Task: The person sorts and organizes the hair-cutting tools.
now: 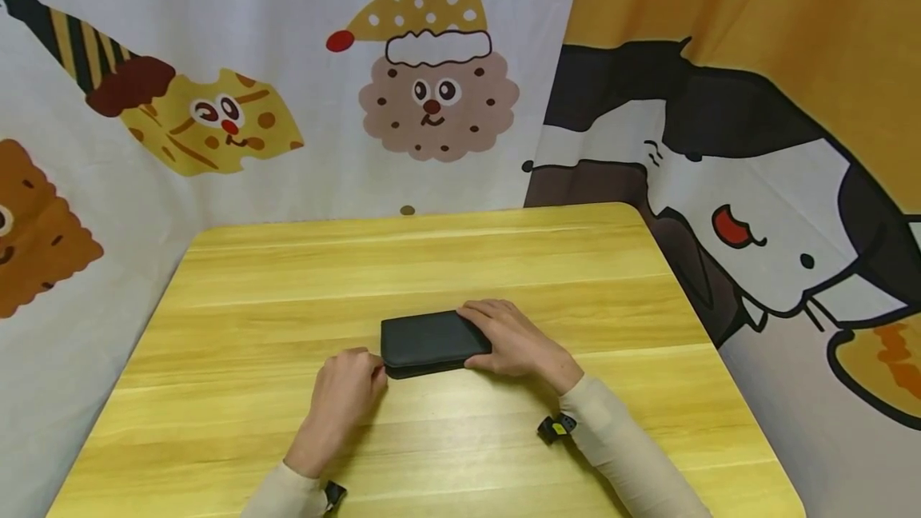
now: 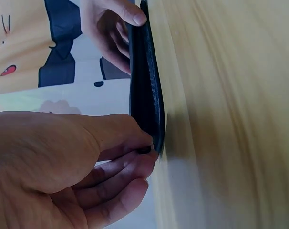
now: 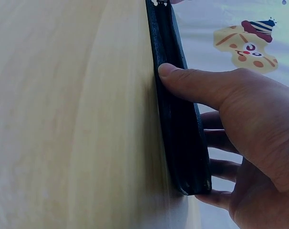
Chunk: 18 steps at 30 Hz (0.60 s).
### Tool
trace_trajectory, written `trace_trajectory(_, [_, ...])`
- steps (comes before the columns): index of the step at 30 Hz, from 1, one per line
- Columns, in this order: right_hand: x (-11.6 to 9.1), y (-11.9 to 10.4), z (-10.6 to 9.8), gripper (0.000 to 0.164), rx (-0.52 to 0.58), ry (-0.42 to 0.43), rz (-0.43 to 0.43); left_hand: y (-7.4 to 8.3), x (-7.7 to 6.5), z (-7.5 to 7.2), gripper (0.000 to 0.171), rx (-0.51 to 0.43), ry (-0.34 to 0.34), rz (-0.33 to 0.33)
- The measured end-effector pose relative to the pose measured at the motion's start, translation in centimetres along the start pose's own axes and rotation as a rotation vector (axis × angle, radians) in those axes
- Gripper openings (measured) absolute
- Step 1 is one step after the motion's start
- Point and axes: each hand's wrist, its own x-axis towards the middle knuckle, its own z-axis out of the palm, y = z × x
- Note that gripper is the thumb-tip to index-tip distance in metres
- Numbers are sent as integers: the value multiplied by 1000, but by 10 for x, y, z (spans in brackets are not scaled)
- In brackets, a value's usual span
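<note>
A black zip-around wallet (image 1: 432,340) lies flat on the wooden table, its long zipped edge toward me. My right hand (image 1: 514,346) grips its right end, the thumb (image 3: 169,71) on the front edge and the other fingers around the far side. At the front left corner my left hand (image 1: 347,388) pinches a small dark zipper pull (image 2: 144,149) between thumb and forefinger; most of the pull is hidden by the fingertips. Metal of the zipper slider (image 3: 159,3) shows at the top of the right wrist view. A narrow gap (image 2: 143,90) runs along the wallet's edge.
The yellow wood-grain table (image 1: 288,278) has rounded far corners. Behind it and to the right hang curtains (image 1: 252,190) with cartoon prints. Each wrist wears a small black device (image 1: 556,428) by the sleeve cuff.
</note>
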Motion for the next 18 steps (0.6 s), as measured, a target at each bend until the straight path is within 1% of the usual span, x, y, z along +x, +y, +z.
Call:
trace_trajectory(6, [0,1,1,91,3,-10,-3,-11,4,3,38,-20,-6,-10])
trace_trajectory(13, [1,1,1,90,3,-3,-10,-22,14,8,41,-47,-37,-28])
trace_trajectory(18, [1,0,0,89,-6,-7,-13,-30,24,10,36,-39,-15,-29])
